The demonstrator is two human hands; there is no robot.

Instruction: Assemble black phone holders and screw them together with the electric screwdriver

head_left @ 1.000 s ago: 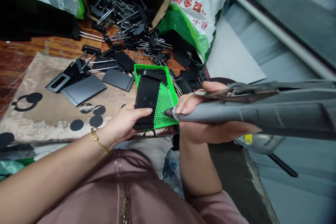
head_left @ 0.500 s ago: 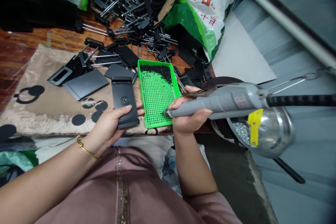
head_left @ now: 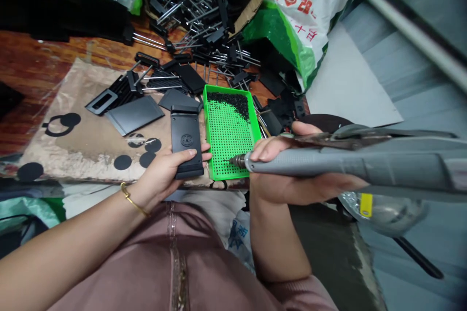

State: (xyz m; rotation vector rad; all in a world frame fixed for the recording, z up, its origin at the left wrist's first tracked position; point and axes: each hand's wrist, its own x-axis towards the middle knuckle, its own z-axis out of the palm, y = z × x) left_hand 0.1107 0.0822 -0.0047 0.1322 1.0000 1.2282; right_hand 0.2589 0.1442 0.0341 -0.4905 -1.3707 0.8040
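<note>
Rotary tool (head_left: 346, 163) runs past the right frame edge; rear end unseen. Metal bowl (head_left: 386, 214) partly hidden beneath it. Cardboard box (head_left: 255, 0) cut off at top edge. Black granules (head_left: 231, 104) in green tray (head_left: 207, 131) too small to identify individually.

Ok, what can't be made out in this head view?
Head view:
Grey rotary tool rear end: cut off by the right edge.
Tool tip: too small to read.
Black plate underside: hidden by the left hand.
Metal bowl: mostly hidden by the right hand.
</note>
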